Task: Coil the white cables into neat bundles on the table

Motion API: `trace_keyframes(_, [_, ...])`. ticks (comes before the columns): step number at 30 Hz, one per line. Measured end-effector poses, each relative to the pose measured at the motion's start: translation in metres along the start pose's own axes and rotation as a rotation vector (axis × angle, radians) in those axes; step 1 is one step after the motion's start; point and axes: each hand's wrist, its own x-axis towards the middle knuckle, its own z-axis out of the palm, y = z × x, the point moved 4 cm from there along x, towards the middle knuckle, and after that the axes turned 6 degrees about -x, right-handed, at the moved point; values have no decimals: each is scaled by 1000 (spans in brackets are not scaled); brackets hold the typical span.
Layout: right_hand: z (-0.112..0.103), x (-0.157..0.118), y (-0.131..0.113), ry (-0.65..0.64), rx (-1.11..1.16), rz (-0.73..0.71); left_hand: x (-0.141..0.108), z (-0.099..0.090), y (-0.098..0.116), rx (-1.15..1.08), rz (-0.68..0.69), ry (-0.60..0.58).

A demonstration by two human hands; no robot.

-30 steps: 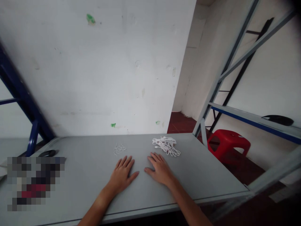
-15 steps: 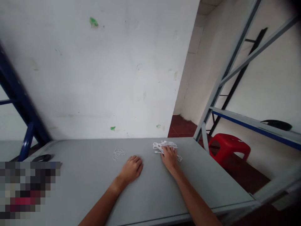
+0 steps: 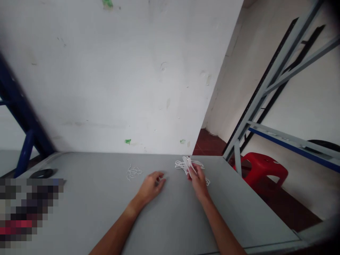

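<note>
My right hand (image 3: 198, 177) grips a bundled white cable (image 3: 187, 162), raised a little over the tabletop. Behind and beside it, more white cables (image 3: 200, 164) lie in a small pile, partly hidden by the hand. My left hand (image 3: 152, 184) rests on the grey table (image 3: 164, 219) to the left, thumb and fingers apart with nothing between them. Farther left lies a loose tangle of thin white ties or strings (image 3: 134, 171), which neither hand touches.
A dark oval object (image 3: 41, 173) lies at the table's left end, near a blurred-out area. Behind the table rises a white wall (image 3: 119, 78). A red plastic stool (image 3: 262, 168) and a metal rack (image 3: 265, 90) stand to the right.
My right hand has gone from lying on the cable pile to lifting one bundle. My left hand has turned and opened its fingers. The view has shifted slightly.
</note>
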Motion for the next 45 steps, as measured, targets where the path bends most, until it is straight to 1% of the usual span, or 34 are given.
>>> trace_keyframes(2, [23,-13,-4,-207,89,95,1,6,1,-234,-90,-12])
trace_keyframes(3, [34,-21,-6,-303,110,120,1,10,2,-360,-120,-44])
trace_keyframes(5, [53,-35,-10,-447,108,144,1,17,6,-570,-160,-144])
trace_keyframes(6, [60,-41,-11,-491,101,134,0,20,8,-637,-179,-186])
trace_keyframes(8, [68,-47,-11,-522,88,126,0,21,9,-706,-223,-223])
trace_keyframes(10, [68,-47,-10,-494,91,136,0,19,8,-751,-264,-213])
trace_keyframes(12, [63,-43,-9,-442,114,169,1,16,5,-813,-295,-196])
trace_keyframes(14, [57,-39,-7,-398,179,230,1,11,0,-900,-343,-128])
trace_keyframes(16, [51,-35,-4,-352,300,315,-1,5,-5,-1014,-404,-46])
trace_keyframes(17, [47,-33,-3,-313,374,353,-2,3,-6,-1075,-428,-26])
trace_keyframes(20, [34,-24,-1,-145,566,403,-7,2,-1,-1216,-463,-56])
trace_keyframes(22, [27,-20,-1,-80,640,395,-10,4,4,-1295,-486,-59])
trace_keyframes(23, [24,-18,-2,-66,666,389,-11,4,5,-1332,-501,-37])
trace_keyframes(25, [18,-16,-2,-57,706,382,-11,1,2,-1383,-534,48])
trace_keyframes(26, [14,-15,-2,-45,715,383,-11,-2,-1,-1391,-551,109])
trace_keyframes(28, [4,-12,0,-1,703,390,-10,-15,-11,-1374,-581,241])
trace_keyframes(29, [-2,-11,2,18,678,392,-10,-23,-15,-1358,-589,308])
trace_keyframes(30, [-9,-9,4,47,643,391,-9,-31,-19,-1336,-594,347])
trace_keyframes(32, [-24,-5,8,114,542,372,-9,-48,-24,-1285,-579,389])
trace_keyframes(34, [-37,-2,12,187,394,335,-10,-61,-26,-1288,-563,425])
trace_keyframes(37, [-55,1,14,278,56,210,-12,-74,-30,-1337,-555,494])
trace_keyframes(41, [-72,3,9,320,-403,-14,-13,-90,-36,-1253,-468,581])
trace_keyframes(43, [-82,4,8,353,-553,-73,-14,-99,-38,-1273,-416,625])
trace_keyframes(45, [-92,5,10,407,-632,-88,-17,-108,-39,-1372,-406,669])
